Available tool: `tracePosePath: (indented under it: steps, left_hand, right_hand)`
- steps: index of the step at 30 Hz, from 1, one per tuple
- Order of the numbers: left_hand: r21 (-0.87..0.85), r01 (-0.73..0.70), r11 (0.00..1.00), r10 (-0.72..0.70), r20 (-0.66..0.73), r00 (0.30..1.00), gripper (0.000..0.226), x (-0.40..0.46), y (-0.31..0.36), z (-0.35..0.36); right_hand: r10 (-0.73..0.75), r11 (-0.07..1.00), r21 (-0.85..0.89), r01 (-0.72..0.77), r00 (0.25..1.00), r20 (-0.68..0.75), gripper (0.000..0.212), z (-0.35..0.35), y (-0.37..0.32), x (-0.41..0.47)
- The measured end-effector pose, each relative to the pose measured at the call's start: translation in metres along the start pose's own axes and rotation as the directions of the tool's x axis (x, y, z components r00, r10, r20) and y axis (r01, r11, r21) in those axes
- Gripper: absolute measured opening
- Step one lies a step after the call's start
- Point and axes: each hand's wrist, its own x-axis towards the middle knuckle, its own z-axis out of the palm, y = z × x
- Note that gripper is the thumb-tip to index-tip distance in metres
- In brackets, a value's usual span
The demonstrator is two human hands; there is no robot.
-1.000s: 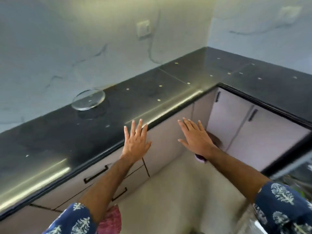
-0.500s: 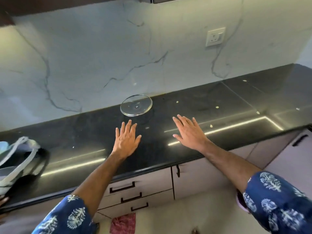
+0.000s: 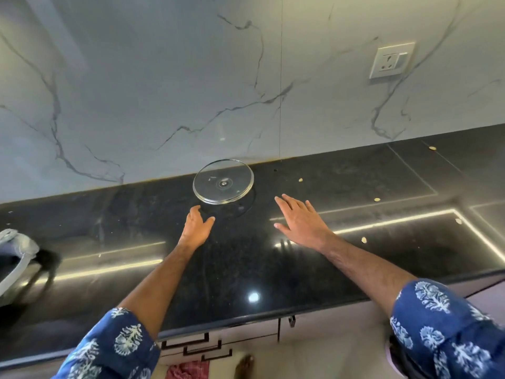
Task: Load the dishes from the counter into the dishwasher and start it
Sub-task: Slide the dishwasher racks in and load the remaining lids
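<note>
A round clear glass lid (image 3: 223, 181) lies flat on the black counter (image 3: 355, 258), close to the marble back wall. My left hand (image 3: 196, 228) reaches over the counter just below the lid's near-left rim, fingers loosely bent, holding nothing. My right hand (image 3: 302, 221) hovers to the right of the lid with straight spread fingers, a short gap from it. Both arms wear blue patterned sleeves. No dishwasher is in view.
A grey and white strapped object (image 3: 15, 258) sits at the counter's left edge. A wall socket (image 3: 391, 60) is at the upper right. Small crumbs dot the counter. Drawers with black handles (image 3: 196, 348) lie below the counter's front edge.
The view has swung left from the counter corner and closer to the lid. Both hands have moved forward over the counter toward the lid, and the left fingers have bent.
</note>
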Motion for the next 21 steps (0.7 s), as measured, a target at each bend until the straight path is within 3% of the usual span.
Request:
tracePosePath:
  steps: [5,12,16,19,21]
  left_hand:
    - [-0.301,0.224,0.927,-0.192,0.133,0.972,0.076,0.062,-0.003,0.002]
    - [-0.584,0.377,0.719,-0.207,0.338,0.918,0.049,0.13,-0.006,0.005]
    - [-0.707,0.449,0.546,-0.231,0.388,0.892,0.051,0.148,-0.003,0.006]
    - [-0.72,0.394,0.571,-0.168,0.367,0.915,0.05,0.153,0.0,0.009]
    - [-0.704,0.362,0.611,-0.121,0.368,0.922,0.047,0.145,-0.003,0.01]
  right_hand:
    - [0.078,0.997,0.026,-0.079,0.997,0.026,0.074,0.003,-0.001,0.03]
    - [0.224,0.966,0.119,-0.23,0.973,0.058,0.073,0.014,-0.009,0.055]
    - [0.251,0.958,0.12,-0.261,0.964,0.093,0.074,0.02,-0.017,0.057]
    - [0.288,0.937,0.19,-0.295,0.956,0.061,0.073,0.02,-0.022,0.055]
    - [0.338,0.883,0.334,-0.33,0.941,0.035,0.072,0.019,-0.022,0.048]
